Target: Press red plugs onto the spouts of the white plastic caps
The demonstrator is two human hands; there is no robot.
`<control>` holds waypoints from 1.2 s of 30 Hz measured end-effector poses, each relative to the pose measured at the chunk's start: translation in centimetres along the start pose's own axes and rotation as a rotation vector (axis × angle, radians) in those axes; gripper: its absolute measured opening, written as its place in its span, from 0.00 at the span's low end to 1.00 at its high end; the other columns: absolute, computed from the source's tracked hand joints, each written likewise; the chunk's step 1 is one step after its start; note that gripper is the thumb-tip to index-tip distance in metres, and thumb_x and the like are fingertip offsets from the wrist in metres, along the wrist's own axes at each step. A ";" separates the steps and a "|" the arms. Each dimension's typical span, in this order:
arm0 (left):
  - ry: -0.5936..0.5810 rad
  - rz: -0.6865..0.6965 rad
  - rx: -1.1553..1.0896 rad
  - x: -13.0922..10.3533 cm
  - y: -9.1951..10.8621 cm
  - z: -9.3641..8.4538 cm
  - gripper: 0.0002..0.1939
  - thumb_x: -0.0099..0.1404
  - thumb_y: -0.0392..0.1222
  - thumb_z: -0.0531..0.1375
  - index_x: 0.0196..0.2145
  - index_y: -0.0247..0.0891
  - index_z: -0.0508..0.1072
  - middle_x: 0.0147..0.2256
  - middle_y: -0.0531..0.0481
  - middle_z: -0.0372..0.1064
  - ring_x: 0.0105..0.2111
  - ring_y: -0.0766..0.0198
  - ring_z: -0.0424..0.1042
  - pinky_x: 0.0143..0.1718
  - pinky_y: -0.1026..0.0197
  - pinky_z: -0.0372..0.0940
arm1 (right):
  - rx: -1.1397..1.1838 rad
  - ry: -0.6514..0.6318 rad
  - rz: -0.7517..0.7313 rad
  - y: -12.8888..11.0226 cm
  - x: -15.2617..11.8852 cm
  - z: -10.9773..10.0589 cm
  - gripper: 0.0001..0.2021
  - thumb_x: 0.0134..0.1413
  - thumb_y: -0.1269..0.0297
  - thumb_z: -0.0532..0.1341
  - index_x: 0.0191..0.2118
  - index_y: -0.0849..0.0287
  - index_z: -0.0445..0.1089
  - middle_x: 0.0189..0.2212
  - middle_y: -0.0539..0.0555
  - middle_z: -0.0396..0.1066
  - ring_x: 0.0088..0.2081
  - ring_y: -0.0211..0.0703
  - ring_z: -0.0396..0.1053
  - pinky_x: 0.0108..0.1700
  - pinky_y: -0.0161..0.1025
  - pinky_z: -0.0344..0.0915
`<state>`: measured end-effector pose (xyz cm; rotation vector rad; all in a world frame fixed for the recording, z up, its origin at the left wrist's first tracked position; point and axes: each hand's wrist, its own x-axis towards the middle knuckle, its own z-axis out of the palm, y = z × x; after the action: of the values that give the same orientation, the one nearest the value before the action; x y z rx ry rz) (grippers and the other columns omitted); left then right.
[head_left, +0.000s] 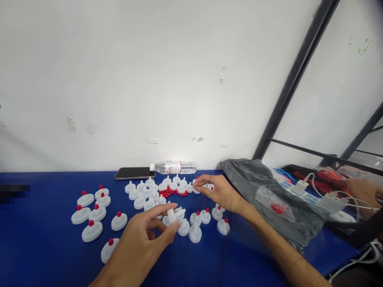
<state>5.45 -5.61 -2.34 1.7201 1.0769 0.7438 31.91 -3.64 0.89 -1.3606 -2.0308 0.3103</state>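
Observation:
My left hand (143, 239) holds a white plastic cap (171, 215) on its side between thumb and fingers, over the front of a cluster of white nozzle caps. Above the right part of that cluster is my right hand (220, 191), its thumb and fingertips pinched together beside the white caps; what they hold, if anything, is too small to make out. Small red tips (168, 192) lie in a pile among the white caps. White caps with red tips on top (92, 231) stand in a group at the left, and several more (223, 226) stand right of centre.
A phone (134, 173) and a clear bottle (176, 167) lie along the wall on the blue table (36, 239). At right, a grey plastic bag (245, 175) lies under a clear bag of red pieces (278, 208). Beyond are white cables and another person's hand.

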 end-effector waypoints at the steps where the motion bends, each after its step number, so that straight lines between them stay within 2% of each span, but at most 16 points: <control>1: 0.001 -0.004 0.002 0.0 0.0 0.0 0.34 0.62 0.65 0.61 0.58 0.41 0.71 0.24 0.55 0.72 0.17 0.70 0.55 0.17 0.67 0.53 | 0.062 0.022 0.005 -0.7 -0.1 0.0 0.09 0.63 0.60 0.64 0.46 0.54 0.77 0.41 0.52 0.81 0.44 0.45 0.77 0.50 0.42 0.69; 4: 0.006 0.000 -0.024 0.1 -0.1 0.0 0.35 0.62 0.65 0.61 0.59 0.40 0.71 0.24 0.54 0.74 0.16 0.70 0.56 0.17 0.67 0.54 | 0.263 0.022 -0.020 -2.7 -0.5 0.4 0.11 0.62 0.59 0.65 0.48 0.53 0.78 0.43 0.52 0.80 0.45 0.44 0.76 0.51 0.42 0.69; 7: 0.014 0.014 -0.048 0.3 -0.4 0.1 0.35 0.63 0.66 0.61 0.59 0.39 0.70 0.24 0.54 0.74 0.16 0.70 0.57 0.17 0.67 0.54 | 0.441 -0.020 -0.029 -4.0 -0.9 1.3 0.08 0.57 0.59 0.69 0.40 0.54 0.80 0.39 0.51 0.79 0.42 0.43 0.75 0.47 0.40 0.70; 9: 0.014 0.031 -0.048 0.4 -0.6 0.3 0.35 0.63 0.64 0.62 0.59 0.38 0.70 0.23 0.53 0.74 0.17 0.68 0.62 0.18 0.67 0.55 | 0.517 -0.031 -0.014 -4.3 -1.1 1.8 0.08 0.52 0.59 0.72 0.36 0.55 0.80 0.35 0.51 0.79 0.39 0.42 0.75 0.45 0.39 0.71; 14: 0.007 0.041 -0.126 0.4 -1.2 0.5 0.35 0.63 0.63 0.62 0.60 0.38 0.68 0.25 0.50 0.77 0.25 0.59 0.74 0.19 0.65 0.60 | 0.589 -0.044 -0.004 -4.5 -1.2 2.3 0.09 0.48 0.58 0.74 0.34 0.56 0.81 0.33 0.51 0.79 0.37 0.41 0.75 0.45 0.39 0.72; 19: -0.015 0.054 -0.190 0.5 -1.5 0.6 0.35 0.64 0.62 0.63 0.61 0.39 0.68 0.27 0.49 0.78 0.25 0.59 0.74 0.20 0.64 0.64 | 0.624 -0.020 -0.015 -4.6 -1.3 2.6 0.08 0.47 0.59 0.75 0.33 0.56 0.81 0.32 0.51 0.79 0.36 0.42 0.75 0.43 0.39 0.72; 20: -0.012 0.061 -0.209 0.4 -1.4 0.6 0.34 0.64 0.62 0.63 0.61 0.40 0.68 0.28 0.49 0.79 0.25 0.60 0.73 0.22 0.63 0.67 | 0.627 -0.009 -0.033 -4.6 -1.3 2.7 0.08 0.48 0.59 0.75 0.32 0.56 0.81 0.32 0.51 0.79 0.35 0.42 0.75 0.42 0.39 0.72; 22: -0.018 0.085 -0.276 0.3 -1.3 0.7 0.33 0.64 0.60 0.64 0.61 0.40 0.69 0.35 0.46 0.81 0.30 0.58 0.77 0.33 0.58 0.74 | 0.608 0.019 -0.093 -4.8 -1.5 3.2 0.06 0.49 0.60 0.74 0.32 0.55 0.81 0.32 0.52 0.79 0.35 0.42 0.75 0.41 0.39 0.72; 24: -0.040 0.104 -0.366 0.1 -1.1 0.7 0.32 0.65 0.57 0.64 0.62 0.41 0.69 0.43 0.45 0.81 0.40 0.54 0.79 0.46 0.55 0.74 | 0.544 0.051 -0.170 -5.0 -1.8 3.6 0.04 0.51 0.61 0.73 0.33 0.54 0.81 0.32 0.52 0.79 0.35 0.42 0.76 0.40 0.39 0.72; 27: -0.104 0.086 -0.474 -0.1 -1.0 0.8 0.31 0.63 0.55 0.67 0.61 0.45 0.70 0.51 0.47 0.78 0.52 0.48 0.76 0.54 0.54 0.71 | 0.383 0.106 -0.310 -5.6 -2.4 4.0 0.04 0.57 0.63 0.70 0.38 0.53 0.81 0.32 0.53 0.80 0.34 0.42 0.76 0.40 0.39 0.73; 31: -0.138 0.054 -0.487 0.1 -1.5 1.1 0.32 0.59 0.57 0.70 0.57 0.43 0.74 0.51 0.45 0.79 0.54 0.47 0.75 0.56 0.52 0.70 | 0.199 0.120 -0.461 -5.8 -3.1 4.5 0.09 0.61 0.65 0.67 0.47 0.51 0.79 0.34 0.51 0.81 0.33 0.40 0.75 0.41 0.37 0.72; 36: -0.148 0.069 -0.432 0.3 -1.3 0.8 0.28 0.58 0.54 0.71 0.54 0.41 0.77 0.45 0.45 0.81 0.47 0.50 0.78 0.47 0.58 0.75 | 0.169 0.100 -0.552 -5.3 -3.0 5.1 0.09 0.63 0.64 0.65 0.48 0.54 0.77 0.38 0.51 0.82 0.39 0.40 0.78 0.47 0.36 0.70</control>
<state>5.83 -5.41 -3.88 1.4193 0.6968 0.8113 25.49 -7.83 -1.27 -0.6616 -2.1426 0.1561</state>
